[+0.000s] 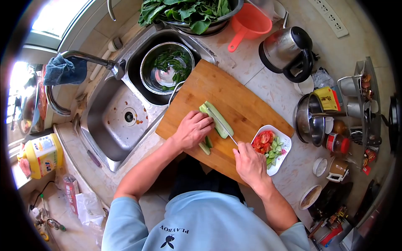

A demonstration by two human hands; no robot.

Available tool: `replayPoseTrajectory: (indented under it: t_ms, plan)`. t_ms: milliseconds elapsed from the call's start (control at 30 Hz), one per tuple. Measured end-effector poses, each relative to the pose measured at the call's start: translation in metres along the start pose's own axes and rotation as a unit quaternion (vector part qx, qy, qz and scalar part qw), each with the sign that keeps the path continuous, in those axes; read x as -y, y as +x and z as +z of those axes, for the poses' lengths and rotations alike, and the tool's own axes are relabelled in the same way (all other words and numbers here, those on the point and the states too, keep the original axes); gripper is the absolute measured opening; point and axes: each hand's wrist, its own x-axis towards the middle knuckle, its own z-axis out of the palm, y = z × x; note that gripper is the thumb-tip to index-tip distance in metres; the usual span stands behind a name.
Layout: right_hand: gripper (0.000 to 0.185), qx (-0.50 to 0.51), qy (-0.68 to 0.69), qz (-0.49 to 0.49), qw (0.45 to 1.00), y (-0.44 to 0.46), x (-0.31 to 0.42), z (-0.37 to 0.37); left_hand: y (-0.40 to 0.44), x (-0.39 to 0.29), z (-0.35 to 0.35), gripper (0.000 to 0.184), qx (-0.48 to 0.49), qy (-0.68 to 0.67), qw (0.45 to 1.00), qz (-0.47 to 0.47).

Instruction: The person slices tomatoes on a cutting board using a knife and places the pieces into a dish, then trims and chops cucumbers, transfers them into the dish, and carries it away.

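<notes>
On a wooden cutting board (247,100) lies a length of pale green cucumber (222,125), its cut face up. My left hand (194,129) has its fingers curled against the cucumber's left side, steadying it. Its fingertips are partly hidden. My right hand (252,165) grips a knife (220,120) by the handle, and the thin blade lies lengthwise along the cucumber. Another cucumber strip (204,148) sits just below my left hand, partly covered. Right of the blade, a white dish (274,169) on the board holds chopped tomato (262,141) and diced cucumber (274,152).
Left of the board is a double sink (94,121); a steel bowl (144,77) of cut greens stands in one basin. Leafy greens (184,12), a red strainer (251,23) and a kettle (284,50) stand behind. Steel bowls (299,119) and jars line the right.
</notes>
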Motion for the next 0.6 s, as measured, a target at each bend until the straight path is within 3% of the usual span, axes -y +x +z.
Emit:
replayPoseTrajectory:
  t_ms: [300, 600]
  plan:
    - [0.020, 0.060, -0.021, 0.009, 0.998, 0.017, 0.001, 0.012, -0.003, 0.002, 0.005, 0.041, -0.014, -0.025, 1.000, -0.012]
    - [0.021, 0.019, 0.032, 0.012, 0.999, 0.008, -0.006, 0.003, -0.007, 0.001, 0.007, 0.034, -0.039, -0.018, 0.999, -0.010]
